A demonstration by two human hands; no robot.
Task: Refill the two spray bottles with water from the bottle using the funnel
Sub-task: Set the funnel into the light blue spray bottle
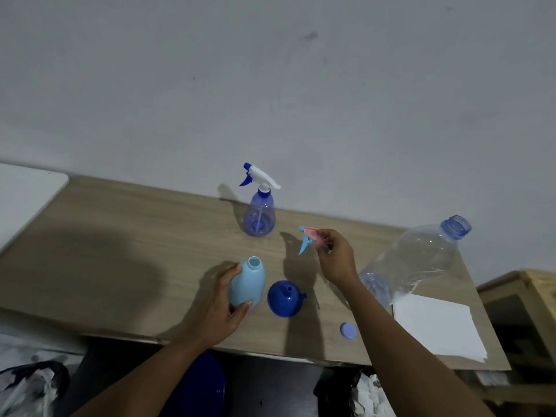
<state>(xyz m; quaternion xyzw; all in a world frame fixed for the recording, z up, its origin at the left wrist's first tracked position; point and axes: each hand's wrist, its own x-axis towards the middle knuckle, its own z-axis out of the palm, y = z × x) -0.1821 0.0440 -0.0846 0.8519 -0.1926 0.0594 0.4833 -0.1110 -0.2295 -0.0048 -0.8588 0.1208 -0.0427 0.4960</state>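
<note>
My left hand (221, 308) grips the light blue spray bottle (248, 281), which stands on the table with its neck open and no sprayer on it. My right hand (335, 260) holds that bottle's pink and light blue spray head (310, 238) in the air, to the right of the bottle. A dark blue funnel (285, 297) lies mouth down on the table between my hands. The clear blue spray bottle (259, 216) stands behind with its white and blue sprayer on. A large clear water bottle (421, 260) stands uncapped at the right.
A light blue cap (348, 330) lies near the table's front edge. White paper sheets (436, 326) lie at the front right corner of the wooden table (120, 236). A wooden box (523, 296) stands to the right. A white board (27, 194) lies at the far left.
</note>
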